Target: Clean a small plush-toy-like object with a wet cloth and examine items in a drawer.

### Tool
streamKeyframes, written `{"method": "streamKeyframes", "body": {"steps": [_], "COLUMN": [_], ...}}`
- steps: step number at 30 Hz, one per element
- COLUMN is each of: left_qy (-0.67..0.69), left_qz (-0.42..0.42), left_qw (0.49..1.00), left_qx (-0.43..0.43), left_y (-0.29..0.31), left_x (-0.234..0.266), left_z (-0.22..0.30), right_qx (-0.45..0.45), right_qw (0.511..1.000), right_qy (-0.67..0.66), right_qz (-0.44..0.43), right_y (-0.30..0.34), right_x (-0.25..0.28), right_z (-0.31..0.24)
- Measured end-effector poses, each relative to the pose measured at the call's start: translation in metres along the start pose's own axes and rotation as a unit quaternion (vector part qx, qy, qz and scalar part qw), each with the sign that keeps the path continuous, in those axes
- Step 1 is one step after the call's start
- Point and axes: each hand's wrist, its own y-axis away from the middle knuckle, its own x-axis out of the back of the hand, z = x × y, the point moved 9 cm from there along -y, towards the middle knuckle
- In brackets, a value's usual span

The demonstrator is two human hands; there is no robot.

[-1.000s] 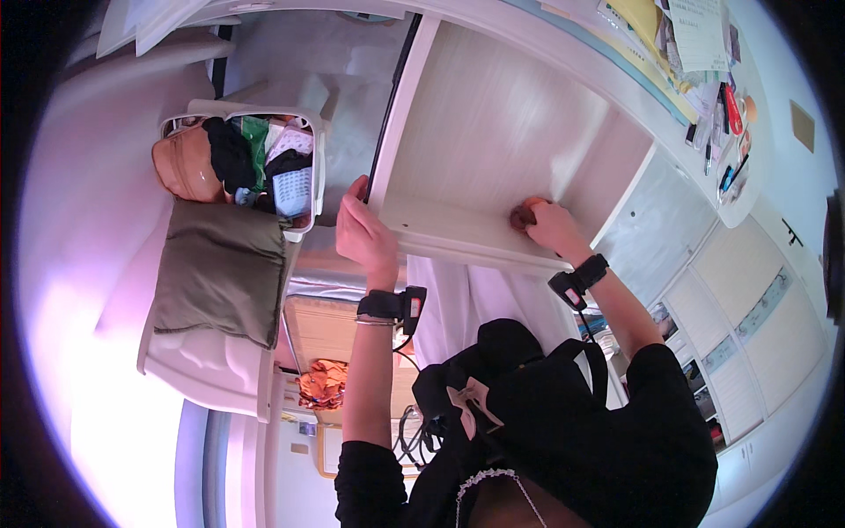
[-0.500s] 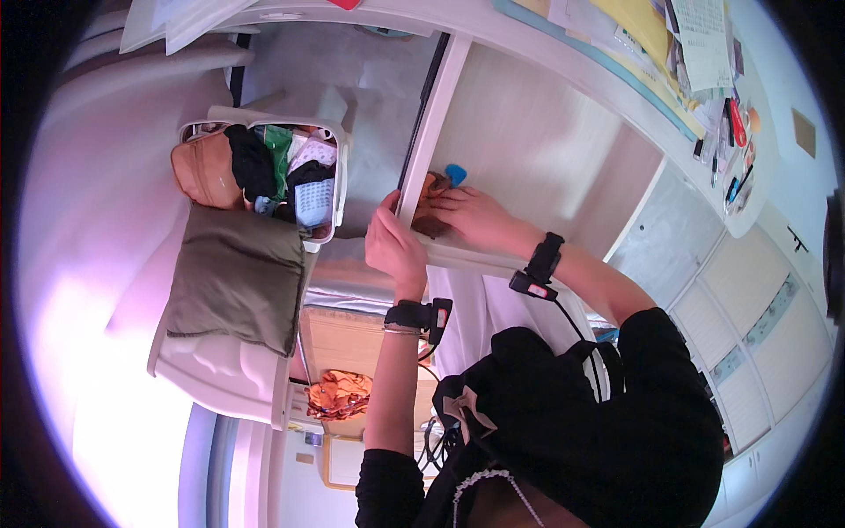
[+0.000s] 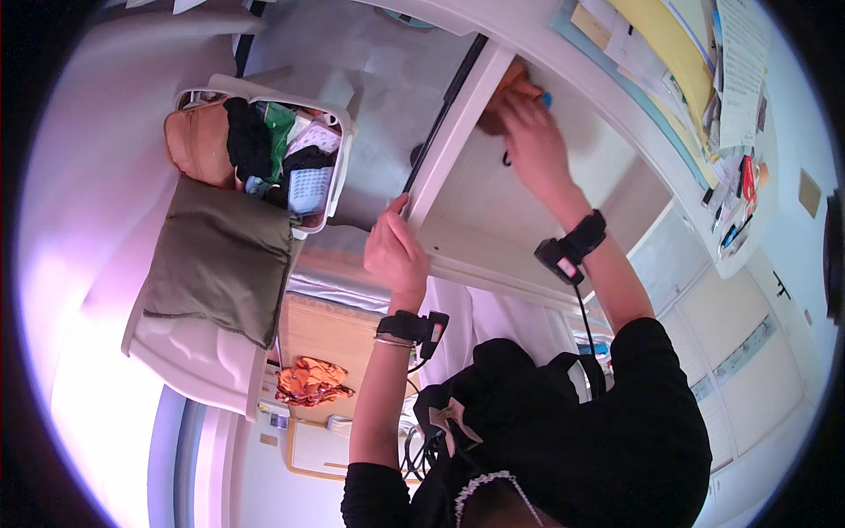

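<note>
A pale drawer [image 3: 453, 211] stands pulled out in front of me. My left hand [image 3: 396, 251] is curled around its left side wall, close to the near corner. Inside the drawer, at the far left corner, my right hand [image 3: 532, 141] presses an orange-brown cloth [image 3: 513, 85] against the left wall. A bit of blue [image 3: 547, 99] shows beside the fingers of that hand, and a small dark loop [image 3: 507, 159] shows below them. Motion blurs the right fingers, and they hide much of the cloth.
Left of the drawer is a white bin [image 3: 343, 158] full of mixed items, with an olive cushion [image 3: 224, 260] in front of it. Papers and folders [image 3: 669, 70] lie on the desktop above the drawer. A crumpled orange cloth [image 3: 312, 381] lies farther down, left of my left forearm.
My right hand has moved with the brown cloth from the drawer's near left corner to its far left corner. My left hand stays at the drawer's side wall. The view has shifted slightly.
</note>
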Motion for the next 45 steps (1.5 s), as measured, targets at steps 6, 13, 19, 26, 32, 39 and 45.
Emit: {"method": "streamKeyframes", "body": {"steps": [6, 13, 19, 26, 32, 39, 45], "left_qy": [-0.018, -0.022, -0.010, 0.012, 0.025, 0.023, 0.042], "left_qz": [-0.007, -0.022, -0.013, 0.022, 0.019, 0.035, 0.016], "left_qw": [1.000, 0.999, 1.000, 1.000, 0.999, 0.999, 0.999], "left_qx": [0.017, 0.020, -0.007, -0.005, -0.015, -0.008, 0.003], "left_y": [0.001, -0.001, -0.003, 0.001, 0.001, 0.002, 0.006], "left_x": [-0.001, -0.002, 0.003, 0.004, 0.003, 0.009, 0.010], "left_z": [-0.002, -0.006, -0.001, -0.003, -0.001, -0.005, -0.007], "right_qx": [-0.061, -0.130, -0.418, -0.220, -0.004, -0.088, -0.056], "right_qw": [0.997, 0.984, 0.880, 0.937, 0.927, 0.907, 0.905], "right_qy": [0.046, 0.120, 0.133, 0.199, 0.243, -0.042, -0.292], "right_qz": [0.019, -0.024, -0.180, -0.185, -0.285, -0.409, -0.306], "right_y": [-0.015, 0.053, 0.178, 0.199, 0.243, 0.235, 0.175], "right_x": [0.019, 0.002, -0.018, -0.031, -0.058, -0.069, -0.057], "right_z": [0.035, 0.105, 0.211, 0.173, 0.066, 0.037, -0.023]}}
